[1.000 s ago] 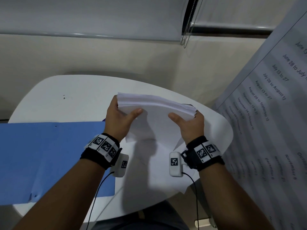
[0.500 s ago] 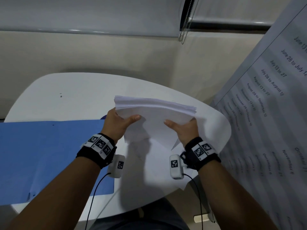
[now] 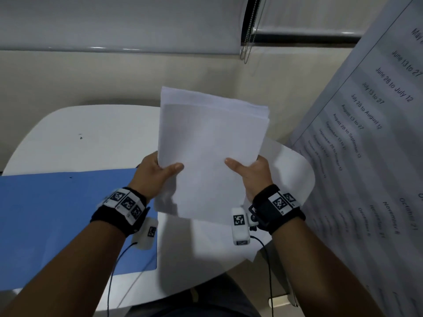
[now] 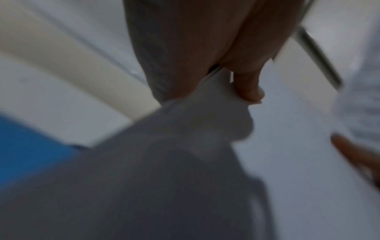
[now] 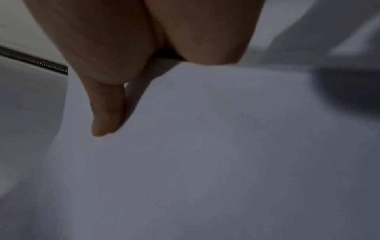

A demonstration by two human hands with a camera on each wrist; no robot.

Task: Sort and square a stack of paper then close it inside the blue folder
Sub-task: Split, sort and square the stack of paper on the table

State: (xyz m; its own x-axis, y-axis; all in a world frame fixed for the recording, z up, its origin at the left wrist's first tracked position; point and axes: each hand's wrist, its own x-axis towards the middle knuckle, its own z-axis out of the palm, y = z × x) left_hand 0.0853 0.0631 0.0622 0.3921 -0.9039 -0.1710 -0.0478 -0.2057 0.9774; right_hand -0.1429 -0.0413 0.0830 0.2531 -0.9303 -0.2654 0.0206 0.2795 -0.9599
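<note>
I hold a stack of white paper (image 3: pixel 210 143) tilted up above the white table (image 3: pixel 87 133), its far sheets stepped at the top edge. My left hand (image 3: pixel 158 172) grips the lower left side, thumb on the front sheet. My right hand (image 3: pixel 249 172) grips the lower right side the same way. The fingers behind the stack are hidden. In the left wrist view the thumb (image 4: pixel 248 87) presses on the paper (image 4: pixel 218 113). The right wrist view shows my right thumb (image 5: pixel 107 110) lying on the top sheet (image 5: pixel 205 146). The blue folder (image 3: pixel 57 220) lies open and flat at the left.
A large printed schedule sheet (image 3: pixel 370 156) hangs close on the right. A loose white sheet (image 3: pixel 283 175) lies on the table under the stack. A wall (image 3: pixel 91 74) and a blind with its bead chain (image 3: pixel 248 30) stand beyond the table's far edge.
Both hands have swung the stack up from lying nearly flat to standing tilted, its broad face now toward me. The grip stays on both sides.
</note>
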